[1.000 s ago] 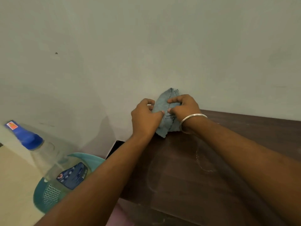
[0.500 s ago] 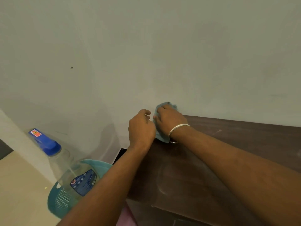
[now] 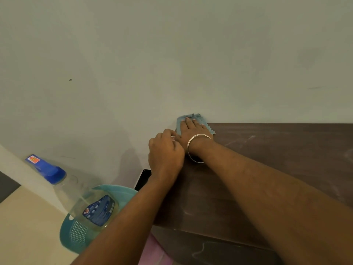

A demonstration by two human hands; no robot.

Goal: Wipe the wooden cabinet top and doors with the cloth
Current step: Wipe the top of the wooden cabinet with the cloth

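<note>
Cloth (image 3: 191,121), blue-grey and crumpled, sits flat on the far left corner of the wooden cabinet top (image 3: 277,169), pushed right up against the pale wall (image 3: 172,54). Right hand (image 3: 193,130) lies on it, fingers (image 3: 189,122) stretched out straight and pressing down, tips reaching nearly to the wall; cloth edges peek out beyond and to either side of them. A silver bangle (image 3: 197,148) rings that wrist. Left hand (image 3: 165,152) is just beside the right wrist, touching it, fingers curled under; whether they pinch a bit of cloth, I cannot tell. Nearer than the fingers, the dark brown top shows pale dusty streaks and smears, and below its front edge a strip of cabinet front (image 3: 210,249) comes into view. Off to the left of the left forearm, down on the floor, a teal plastic basket (image 3: 76,234) holds a clear bottle (image 3: 80,197) with a blue cap (image 3: 47,169), leaning toward the wall.
</note>
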